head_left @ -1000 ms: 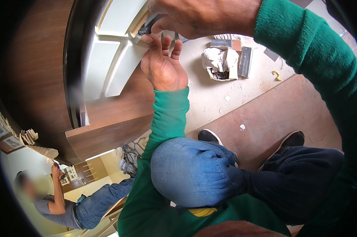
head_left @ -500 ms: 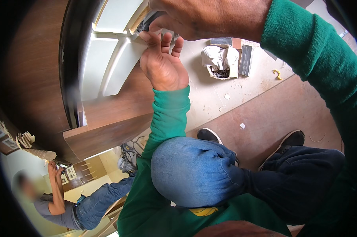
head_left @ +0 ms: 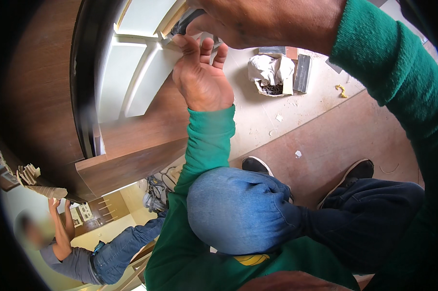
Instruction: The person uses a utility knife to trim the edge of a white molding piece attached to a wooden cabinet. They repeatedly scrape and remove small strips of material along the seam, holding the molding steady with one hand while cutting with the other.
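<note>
My right hand (head_left: pixel 267 22) reaches in from the top right, its fingers wrapped round a dark-handled tool (head_left: pixel 186 22), mostly hidden, whose kind I cannot make out. Close below it is my left hand (head_left: pixel 204 80), palm toward me. Its thumb and forefinger side pinches near the tool, though what lies between them is hidden; the other fingers stick up, half bent. Both hands are in front of a white panelled piece (head_left: pixel 124 77) with raised white strips and a light wood strip (head_left: pixel 173 18). A brown wooden board (head_left: pixel 136 140) lies below the panels.
On the floor stands an open box (head_left: pixel 287 87) with a white cloth (head_left: pixel 265 68) and dark small pieces. A dark grey block (head_left: pixel 302 72) leans beside it. Yellow scrap (head_left: pixel 341 91) and white bits litter the tiles. At lower left another person (head_left: pixel 73 257) works with raised hands.
My right hand and forearm have shifted slightly to the right. My left hand has barely moved, still near the tool. The other person's raised hands have moved a little left.
</note>
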